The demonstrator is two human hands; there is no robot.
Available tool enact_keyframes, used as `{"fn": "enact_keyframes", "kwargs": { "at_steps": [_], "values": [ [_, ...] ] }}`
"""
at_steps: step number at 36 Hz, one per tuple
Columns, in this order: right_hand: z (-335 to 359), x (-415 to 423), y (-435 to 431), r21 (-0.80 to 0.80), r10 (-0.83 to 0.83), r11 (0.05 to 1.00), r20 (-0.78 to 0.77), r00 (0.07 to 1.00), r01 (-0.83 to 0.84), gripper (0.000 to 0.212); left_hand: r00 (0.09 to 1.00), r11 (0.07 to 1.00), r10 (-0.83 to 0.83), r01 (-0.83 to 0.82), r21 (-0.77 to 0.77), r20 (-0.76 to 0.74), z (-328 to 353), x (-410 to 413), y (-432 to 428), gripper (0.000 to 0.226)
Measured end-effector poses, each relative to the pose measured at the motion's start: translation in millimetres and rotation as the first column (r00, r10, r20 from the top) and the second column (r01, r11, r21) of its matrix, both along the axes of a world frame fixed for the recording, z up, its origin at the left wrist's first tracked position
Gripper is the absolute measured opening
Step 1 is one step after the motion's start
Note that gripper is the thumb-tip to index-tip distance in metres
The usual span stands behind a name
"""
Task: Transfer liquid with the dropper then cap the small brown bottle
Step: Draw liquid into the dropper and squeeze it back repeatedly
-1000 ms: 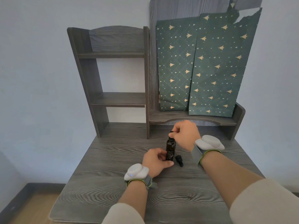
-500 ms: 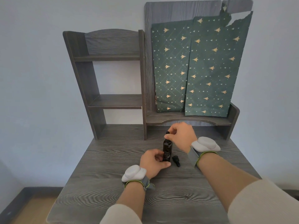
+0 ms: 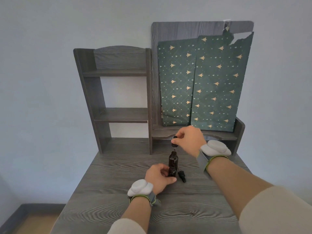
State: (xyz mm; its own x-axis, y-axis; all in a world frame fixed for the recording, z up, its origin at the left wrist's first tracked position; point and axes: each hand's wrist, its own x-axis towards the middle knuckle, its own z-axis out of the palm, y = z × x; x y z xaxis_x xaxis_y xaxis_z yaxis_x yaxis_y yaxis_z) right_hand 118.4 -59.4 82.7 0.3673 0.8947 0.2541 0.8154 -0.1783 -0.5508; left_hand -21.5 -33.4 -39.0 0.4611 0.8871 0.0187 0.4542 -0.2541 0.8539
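A small brown bottle (image 3: 173,162) stands upright on the grey wooden desk (image 3: 185,208). My left hand (image 3: 159,177) grips its lower part from the left. My right hand (image 3: 190,139) pinches the black bulb of a dropper (image 3: 174,142) just above the bottle's open neck, its thin tip pointing down at the mouth. A small black cap (image 3: 182,176) lies on its side on the desk, right of the bottle's base.
A grey wooden shelf unit (image 3: 118,114) stands at the back of the desk. Green patterned paper bags (image 3: 202,81) lean on a low shelf behind my right hand. The desk's left edge drops to the floor (image 3: 25,220).
My right hand has lifted the dropper up out of the bottle's neck. My left hand has kept its hold on the bottle. The camera view has tilted, shifting the scene lower.
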Motion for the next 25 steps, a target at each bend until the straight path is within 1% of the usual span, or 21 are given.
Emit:
{"fn": "enact_keyframes", "kwargs": {
  "at_steps": [3, 6, 11, 15, 25],
  "values": [
    [5.6, -0.5, -2.7, 0.022, -0.007, 1.000, 0.000, 1.000, 0.007, 0.015, 1.000, 1.000, 0.001, -0.001, 0.006, -0.007, 0.0, -0.3, -1.9, 0.032],
    [11.4, -1.3, -5.9, 0.050, -0.004, 0.999, 0.011, 1.000, 0.003, 0.019, 1.000, 1.000, 0.005, -0.005, 0.013, -0.008, -0.4, 0.1, -4.5, 0.036],
    [18.8, -1.2, -9.1, 0.092, 0.000, 0.996, -0.015, 1.000, 0.002, 0.022, 1.000, 0.999, 0.011, -0.011, 0.036, -0.011, -1.9, 1.1, -8.3, 0.039],
    [22.0, -1.8, -13.6, 0.122, 0.006, 0.993, -0.011, 1.000, -0.005, 0.020, 0.999, 0.998, 0.017, -0.015, 0.069, -0.031, -2.0, 1.5, -11.1, 0.038],
    [13.9, -5.0, -24.3, 0.120, 0.014, 0.993, -0.039, 0.999, -0.009, 0.017, 0.998, 0.996, 0.053, -0.049, 0.080, -0.041, -5.6, 2.9, -11.2, 0.032]
  ]
}}
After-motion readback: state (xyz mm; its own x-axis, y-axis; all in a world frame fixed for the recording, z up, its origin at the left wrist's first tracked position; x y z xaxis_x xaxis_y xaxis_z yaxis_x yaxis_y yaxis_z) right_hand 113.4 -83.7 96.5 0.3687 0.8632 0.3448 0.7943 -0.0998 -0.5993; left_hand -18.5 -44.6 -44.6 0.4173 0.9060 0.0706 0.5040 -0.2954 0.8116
